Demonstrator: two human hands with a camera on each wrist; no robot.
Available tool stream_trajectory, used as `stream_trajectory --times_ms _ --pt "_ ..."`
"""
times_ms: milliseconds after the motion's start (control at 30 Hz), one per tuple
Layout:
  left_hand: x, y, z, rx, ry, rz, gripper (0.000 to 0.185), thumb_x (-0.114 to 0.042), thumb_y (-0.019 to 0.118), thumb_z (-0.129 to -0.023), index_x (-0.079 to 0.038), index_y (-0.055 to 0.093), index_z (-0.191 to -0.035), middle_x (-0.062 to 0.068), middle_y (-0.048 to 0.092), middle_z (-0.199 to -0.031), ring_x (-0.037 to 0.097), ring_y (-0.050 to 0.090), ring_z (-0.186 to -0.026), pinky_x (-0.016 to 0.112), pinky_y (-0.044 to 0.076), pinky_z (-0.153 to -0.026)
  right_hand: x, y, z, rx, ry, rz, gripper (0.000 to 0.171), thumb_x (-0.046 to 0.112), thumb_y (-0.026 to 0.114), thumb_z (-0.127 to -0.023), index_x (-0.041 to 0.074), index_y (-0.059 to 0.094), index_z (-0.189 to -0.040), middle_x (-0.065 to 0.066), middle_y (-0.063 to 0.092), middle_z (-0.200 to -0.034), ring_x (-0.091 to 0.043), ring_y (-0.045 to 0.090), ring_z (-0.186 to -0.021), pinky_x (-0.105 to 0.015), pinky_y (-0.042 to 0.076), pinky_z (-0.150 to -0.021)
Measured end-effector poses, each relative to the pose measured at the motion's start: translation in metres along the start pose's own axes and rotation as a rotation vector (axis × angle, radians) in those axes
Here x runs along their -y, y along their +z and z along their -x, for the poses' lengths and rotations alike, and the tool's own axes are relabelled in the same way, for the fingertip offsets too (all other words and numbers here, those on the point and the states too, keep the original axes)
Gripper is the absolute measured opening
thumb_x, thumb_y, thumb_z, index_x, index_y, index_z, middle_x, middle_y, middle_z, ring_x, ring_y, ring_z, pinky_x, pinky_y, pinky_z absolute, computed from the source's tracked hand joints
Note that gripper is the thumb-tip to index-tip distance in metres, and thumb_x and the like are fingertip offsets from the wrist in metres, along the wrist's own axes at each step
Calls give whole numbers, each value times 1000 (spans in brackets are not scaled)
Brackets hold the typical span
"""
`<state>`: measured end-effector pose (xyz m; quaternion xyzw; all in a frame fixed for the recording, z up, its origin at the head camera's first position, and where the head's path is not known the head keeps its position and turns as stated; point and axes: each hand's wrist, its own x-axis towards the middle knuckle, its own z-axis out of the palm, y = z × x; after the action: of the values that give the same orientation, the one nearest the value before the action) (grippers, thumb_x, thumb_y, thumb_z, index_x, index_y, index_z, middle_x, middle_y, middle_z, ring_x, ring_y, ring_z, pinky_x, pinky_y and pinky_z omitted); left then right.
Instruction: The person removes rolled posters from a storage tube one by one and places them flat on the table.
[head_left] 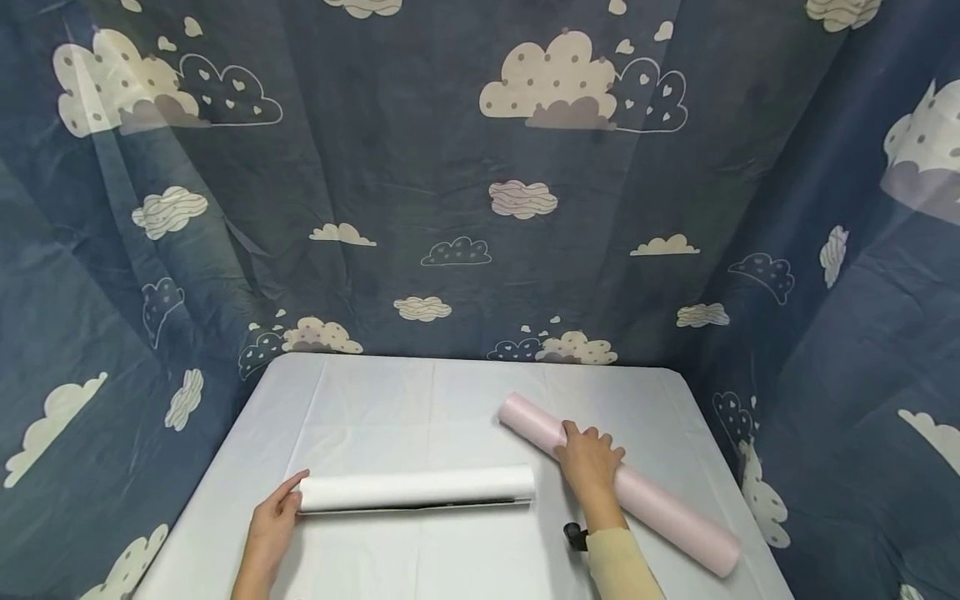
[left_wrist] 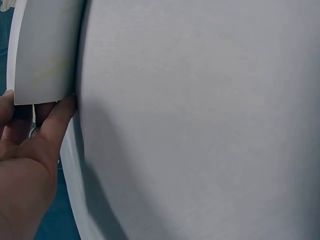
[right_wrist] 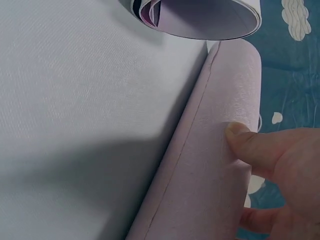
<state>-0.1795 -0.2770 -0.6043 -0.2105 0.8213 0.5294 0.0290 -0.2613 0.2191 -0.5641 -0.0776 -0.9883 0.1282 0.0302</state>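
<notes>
A white roll [head_left: 420,487] lies crosswise on the table, a dark gap showing along its front lower edge. At its left end my left hand [head_left: 272,527] holds it. In the left wrist view, that hand's fingers [left_wrist: 57,122] are at the end of the roll [left_wrist: 47,55], partly hidden by it. To the right, a pink roll [head_left: 678,521] lies slantwise, its far end toward the middle. My right hand [head_left: 591,462] grips it from above, beyond its middle. In the right wrist view, the thumb [right_wrist: 245,142] presses on the pink roll [right_wrist: 200,150], whose seam runs lengthwise.
White cloth [head_left: 375,408] covers the table. Dark blue curtains [head_left: 420,167] with cloud prints hang behind it and at both sides. The white roll's open, layered end [right_wrist: 207,22] shows above the pink roll in the right wrist view. A black strap piece [head_left: 576,537] sits at the right wrist.
</notes>
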Motion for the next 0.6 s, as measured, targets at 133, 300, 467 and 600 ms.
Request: stream_trajectory --times_ms 133,300,467,600 --pt "2 0 0 -8 -3 -9 44 -17 48 -113 -14 53 -157 15 69 -123 11 58 -104 13 52 -77 1 -1 -1 20 14 -5 52 30 75 -97 10 62 -143 -33 67 -117 -56 60 -109 -77 44 -94" --pt "2 -2 0 5 0 -28 45 -17 47 -113 -16 53 -157 7 67 -106 10 55 -94 17 50 -76 5 -3 -3 50 45 -16 52 32 74 -97 11 62 -143 -33 67 -121 -56 60 -114 -78 44 -97" --pt "2 -2 4 19 4 -33 45 -18 47 -113 -18 52 -158 4 64 -103 14 55 -97 16 50 -77 7 -2 -3 70 66 -3 52 33 75 -98 12 62 -143 -33 67 -123 -57 60 -116 -79 43 -99" --pt "3 -2 4 21 13 -22 45 -21 46 -114 -20 51 -159 3 63 -105 13 55 -98 14 49 -78 8 -2 -2 74 77 8 54 34 74 -98 12 61 -145 -33 66 -124 -57 59 -118 -80 42 -101"
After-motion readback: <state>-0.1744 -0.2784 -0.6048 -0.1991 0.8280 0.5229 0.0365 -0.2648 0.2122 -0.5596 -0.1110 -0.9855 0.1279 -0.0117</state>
